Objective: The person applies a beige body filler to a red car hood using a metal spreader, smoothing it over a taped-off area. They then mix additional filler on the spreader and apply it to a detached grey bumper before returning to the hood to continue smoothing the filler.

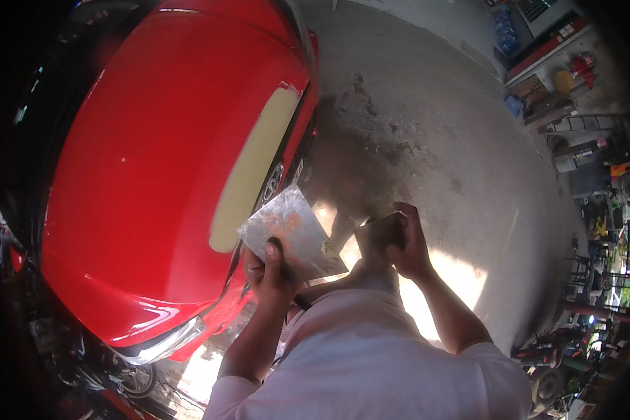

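White fabric shirt (371, 350) of the wearer fills the lower middle, nearest the camera. Just beyond it, the left hand (264, 271) holds a flat, silver-grey, rectangular metal plate (302, 241), thumb on top and fingers curled at the near edge. The plate bears orange smudges and, by its right edge, a small yellowish smear (327, 247). To its right, the right hand (414, 245) grips a dark brown, flat, squarish piece (378, 234), thumb and fingers closed around its right side. The 2 held things are apart.

Left of the plate stands a red, glossy car (133, 161) with a long, pale yellow, matte patch (252, 175) along its near side. If the left wrist swung outward, a plate corner could scratch the paint; a steep tilt could let the smear slide, if it is wet, which I cannot tell. A looser right grip could drop the dark piece onto the grey concrete floor (455, 140).

Farther off, upper right, are blue, rounded plastic bottles (505, 31) and a pale, cylindrical bucket (565, 164); the contents of both are too small to tell.
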A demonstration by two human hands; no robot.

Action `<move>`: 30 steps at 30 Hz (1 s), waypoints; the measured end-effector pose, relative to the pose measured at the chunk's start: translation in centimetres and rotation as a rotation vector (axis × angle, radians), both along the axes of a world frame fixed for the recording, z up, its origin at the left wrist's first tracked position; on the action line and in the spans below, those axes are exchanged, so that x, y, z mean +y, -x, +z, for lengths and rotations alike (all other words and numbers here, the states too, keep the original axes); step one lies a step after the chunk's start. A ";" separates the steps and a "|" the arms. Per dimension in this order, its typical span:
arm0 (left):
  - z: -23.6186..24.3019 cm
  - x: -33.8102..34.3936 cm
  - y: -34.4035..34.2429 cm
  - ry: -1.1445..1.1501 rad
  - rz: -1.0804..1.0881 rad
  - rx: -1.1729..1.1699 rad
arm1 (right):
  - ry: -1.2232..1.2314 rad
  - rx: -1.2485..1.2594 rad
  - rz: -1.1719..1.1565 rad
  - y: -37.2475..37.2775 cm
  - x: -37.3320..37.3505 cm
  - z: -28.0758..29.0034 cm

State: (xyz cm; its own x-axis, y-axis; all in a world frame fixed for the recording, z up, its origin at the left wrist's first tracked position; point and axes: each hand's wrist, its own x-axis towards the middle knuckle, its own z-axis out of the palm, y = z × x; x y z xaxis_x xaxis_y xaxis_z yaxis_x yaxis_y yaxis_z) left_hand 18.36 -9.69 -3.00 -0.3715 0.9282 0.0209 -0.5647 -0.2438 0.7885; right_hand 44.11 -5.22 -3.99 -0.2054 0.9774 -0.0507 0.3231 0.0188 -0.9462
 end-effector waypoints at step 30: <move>-6.1 37.1 -33.1 0.380 -0.271 -0.285 | 0.866 0.736 -0.644 -33.6 40.0 -12.6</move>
State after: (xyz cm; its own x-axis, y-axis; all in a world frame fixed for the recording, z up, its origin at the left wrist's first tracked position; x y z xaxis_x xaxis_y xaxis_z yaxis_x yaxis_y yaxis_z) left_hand 51.48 27.41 -9.05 -0.0601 0.9139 -0.4015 -0.7717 0.2125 0.5994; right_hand 77.69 34.78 -16.60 0.0352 0.6170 -0.7862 -0.5498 -0.6450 -0.5308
